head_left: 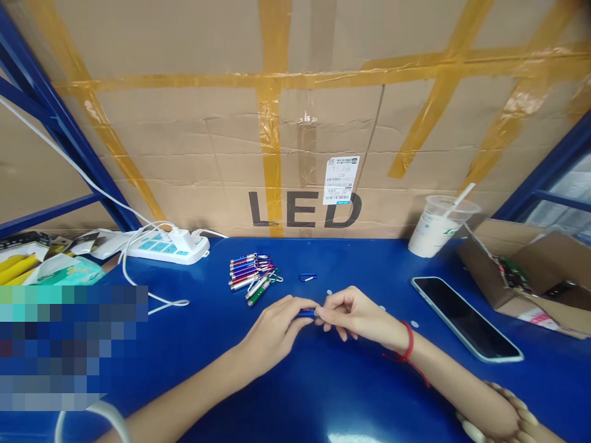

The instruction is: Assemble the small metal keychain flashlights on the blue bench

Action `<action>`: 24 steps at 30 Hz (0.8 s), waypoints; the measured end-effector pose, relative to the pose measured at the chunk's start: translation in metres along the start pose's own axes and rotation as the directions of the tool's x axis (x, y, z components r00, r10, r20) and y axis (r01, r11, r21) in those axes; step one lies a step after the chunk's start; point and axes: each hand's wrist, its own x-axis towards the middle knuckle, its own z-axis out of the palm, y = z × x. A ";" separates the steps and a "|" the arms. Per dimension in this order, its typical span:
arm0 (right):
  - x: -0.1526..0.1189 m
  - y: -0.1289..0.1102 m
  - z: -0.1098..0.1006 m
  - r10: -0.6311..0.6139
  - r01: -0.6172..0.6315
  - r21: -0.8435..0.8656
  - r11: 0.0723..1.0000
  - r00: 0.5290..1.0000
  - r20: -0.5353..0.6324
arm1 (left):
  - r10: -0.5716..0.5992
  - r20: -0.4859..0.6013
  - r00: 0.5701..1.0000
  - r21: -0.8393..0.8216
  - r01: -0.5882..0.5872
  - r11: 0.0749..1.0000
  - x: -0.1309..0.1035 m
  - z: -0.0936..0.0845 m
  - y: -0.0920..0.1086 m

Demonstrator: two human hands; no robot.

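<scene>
Left grip (295,314) and right grip (325,312), meeting over the blue surface (221,381): the left is closed around a small blue cylinder (305,313), and the right pinches its end with fingertips. Beyond the two grips lies a blue carabiner (307,277); to its left, a cluster of colored metal tubes (244,271). Right of the grips lies a phone (466,317).

The phone (466,318) lies right of the small tubes (252,275), before the cup (431,231).
</scene>
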 end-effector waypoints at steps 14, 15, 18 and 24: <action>-0.052 -0.023 -0.140 -0.230 -0.074 -0.365 0.928 0.657 -0.718 | -0.216 -0.454 0.864 0.151 0.313 0.938 0.012 -0.034 -0.026; -0.063 -0.021 -0.158 -0.207 -0.130 -0.353 0.926 0.609 -0.766 | -0.214 -0.463 0.860 0.165 0.321 0.933 0.012 -0.035 -0.026; -0.099 -0.007 -0.208 -0.113 -0.317 -0.288 0.904 0.472 -0.874 | -0.171 -0.491 0.854 0.230 0.316 0.920 0.011 -0.038 -0.029; -0.137 0.028 -0.261 -0.035 -0.608 -0.273 0.745 0.373 -0.927 | -0.057 -0.505 0.861 0.400 0.292 0.869 0.010 -0.042 -0.033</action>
